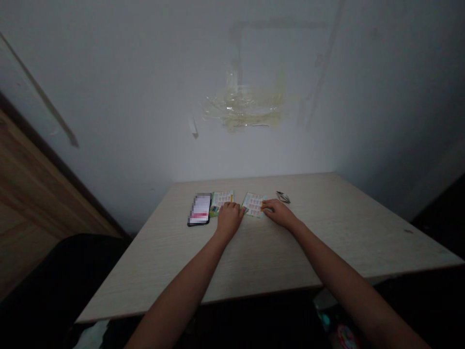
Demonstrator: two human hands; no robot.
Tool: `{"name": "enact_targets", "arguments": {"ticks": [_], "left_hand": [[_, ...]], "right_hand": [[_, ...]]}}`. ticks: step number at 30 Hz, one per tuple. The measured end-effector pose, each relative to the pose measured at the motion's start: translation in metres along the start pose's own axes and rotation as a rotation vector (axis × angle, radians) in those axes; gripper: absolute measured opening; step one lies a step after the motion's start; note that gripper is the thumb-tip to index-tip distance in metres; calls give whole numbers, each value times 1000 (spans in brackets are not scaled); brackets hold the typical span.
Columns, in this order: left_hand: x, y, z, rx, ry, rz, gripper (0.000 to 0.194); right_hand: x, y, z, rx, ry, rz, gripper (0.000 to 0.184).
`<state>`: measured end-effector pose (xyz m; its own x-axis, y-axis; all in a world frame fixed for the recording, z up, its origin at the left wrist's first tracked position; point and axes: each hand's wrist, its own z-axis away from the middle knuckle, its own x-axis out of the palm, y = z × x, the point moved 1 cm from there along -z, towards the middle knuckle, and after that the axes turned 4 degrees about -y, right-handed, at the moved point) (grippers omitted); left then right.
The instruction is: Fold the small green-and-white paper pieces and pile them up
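Two small printed sheets with rows of little pictures and green edges lie side by side on the table. My left hand rests palm down, fingers laid over the lower right part of the left printed sheet. Its thumb reaches the near left corner of the right printed sheet. My right hand has its thumb and fingers closed on the right edge of that sheet. Left of the sheets, a phone with a lit screen lies touching or very near the left one.
A small dark and white item lies beyond my right hand, too small to name. The pale wooden table meets a wall with clear tape on it. A dark chair back stands at left, beside wooden panelling.
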<state>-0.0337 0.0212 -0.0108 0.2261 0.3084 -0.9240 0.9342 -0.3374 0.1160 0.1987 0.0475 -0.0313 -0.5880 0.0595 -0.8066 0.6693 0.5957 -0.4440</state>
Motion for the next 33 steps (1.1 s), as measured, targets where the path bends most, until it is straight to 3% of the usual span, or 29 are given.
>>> {"name": "enact_targets", "arguments": {"ticks": [8,17,24,33], "left_hand": [[0,0,0,-15,-10,13,39],[3,3,-2,143,-64,141,27],[4,4,0,221,-159,191,31],[4,-6,-1,254,-199,261,42]], "right_hand": [[-3,-4,0,13,-10,-19,24],[0,2,0,23,-27,-87,30],[0,6,2,-2,-40,-122,33],[-4,9,5,-6,-141,-114,54]]}}
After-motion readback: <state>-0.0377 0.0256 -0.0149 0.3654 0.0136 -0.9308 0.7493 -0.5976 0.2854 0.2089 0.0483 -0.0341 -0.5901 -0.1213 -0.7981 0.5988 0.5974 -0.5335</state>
